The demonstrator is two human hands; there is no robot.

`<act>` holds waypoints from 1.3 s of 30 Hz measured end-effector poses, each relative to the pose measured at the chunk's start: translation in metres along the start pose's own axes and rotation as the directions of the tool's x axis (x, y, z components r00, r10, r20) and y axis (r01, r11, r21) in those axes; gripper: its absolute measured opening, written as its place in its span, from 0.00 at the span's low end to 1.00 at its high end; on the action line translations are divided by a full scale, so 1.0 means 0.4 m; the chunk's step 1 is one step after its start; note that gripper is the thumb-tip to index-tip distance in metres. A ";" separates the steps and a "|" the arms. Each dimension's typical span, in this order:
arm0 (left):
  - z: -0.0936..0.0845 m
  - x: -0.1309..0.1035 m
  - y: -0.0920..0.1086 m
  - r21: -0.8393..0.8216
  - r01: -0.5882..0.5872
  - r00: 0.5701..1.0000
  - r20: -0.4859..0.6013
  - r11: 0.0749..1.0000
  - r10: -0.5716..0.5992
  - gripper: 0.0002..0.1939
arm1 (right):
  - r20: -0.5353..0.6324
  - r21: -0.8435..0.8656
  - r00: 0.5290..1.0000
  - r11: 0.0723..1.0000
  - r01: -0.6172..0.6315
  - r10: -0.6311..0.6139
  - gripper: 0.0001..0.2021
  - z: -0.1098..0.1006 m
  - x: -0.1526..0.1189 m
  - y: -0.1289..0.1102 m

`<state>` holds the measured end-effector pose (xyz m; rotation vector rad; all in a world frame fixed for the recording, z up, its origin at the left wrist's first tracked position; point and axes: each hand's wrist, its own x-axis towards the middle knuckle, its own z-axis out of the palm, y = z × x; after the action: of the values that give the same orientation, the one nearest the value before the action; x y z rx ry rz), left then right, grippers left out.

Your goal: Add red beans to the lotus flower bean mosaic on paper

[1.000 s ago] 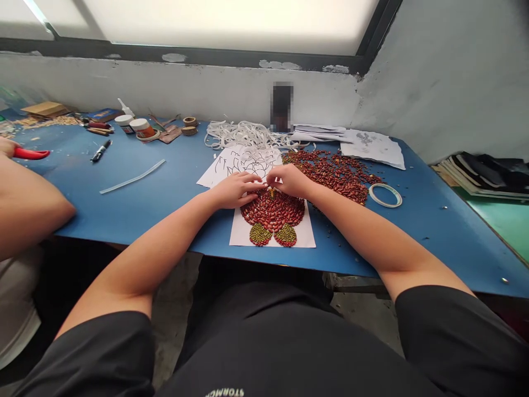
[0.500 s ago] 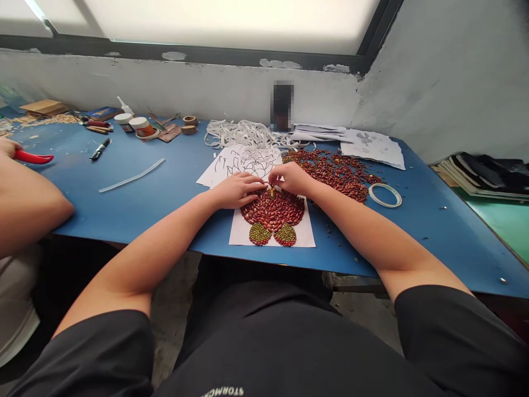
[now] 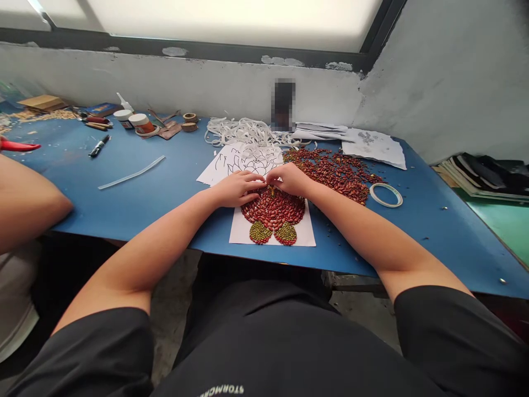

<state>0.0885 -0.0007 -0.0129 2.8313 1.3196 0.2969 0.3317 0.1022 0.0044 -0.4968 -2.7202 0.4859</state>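
Observation:
A white sheet [image 3: 306,234] lies near the table's front edge, covered with a pattern of red beans [image 3: 275,208] and two green bean patches [image 3: 260,232] at the bottom. My left hand [image 3: 238,188] rests on the upper left of the pattern, its fingers apart and nothing in them. At the pattern's top, my right hand [image 3: 288,178] is pinched close beside the left fingertips; whatever it holds is too small to make out. A yellow piece [image 3: 271,191] shows just below the fingertips. Behind the hands lies a paper with a line drawing [image 3: 252,161].
Loose red beans [image 3: 339,173] spread right of the hands, beside a tape roll [image 3: 386,195]. White strips [image 3: 243,132], papers [image 3: 374,146], jars [image 3: 141,124], a marker [image 3: 100,145] and a clear strip [image 3: 132,173] lie around. Another person's arm [image 3: 31,201] is at left, near a red-handled tool [image 3: 19,145].
The other person's red-handled tool has shifted left, and that person's hand has left the view. My right fingertips have moved very slightly left; my left hand is nearly unchanged.

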 end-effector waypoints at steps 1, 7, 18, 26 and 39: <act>0.000 0.000 0.000 0.005 -0.003 1.000 0.000 1.000 0.003 0.24 | -0.012 0.001 1.000 1.000 0.002 -0.002 0.10 0.002 0.001 0.000; 0.001 -0.001 0.001 0.006 -0.006 1.000 -0.011 1.000 0.006 0.24 | -0.041 -0.012 0.999 1.000 -0.021 0.021 0.08 0.004 0.001 0.004; 0.003 0.003 0.004 -0.002 -0.015 1.000 -0.023 1.000 0.015 0.24 | 0.003 -0.156 0.997 0.985 0.072 -0.072 0.11 0.022 0.008 0.022; 0.004 0.001 0.004 -0.017 -0.006 1.000 -0.030 1.000 0.005 0.23 | -0.038 -0.118 0.993 0.987 0.104 -0.110 0.12 0.023 0.003 0.027; 0.004 0.006 0.004 -0.038 0.027 1.000 -0.014 0.999 -0.028 0.25 | -0.083 -0.004 0.995 0.999 -0.047 0.047 0.12 -0.027 0.006 0.022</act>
<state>0.0914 0.0001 -0.0140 2.7835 1.3395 0.3385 0.3358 0.1137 0.0112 -0.5711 -2.6367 0.4590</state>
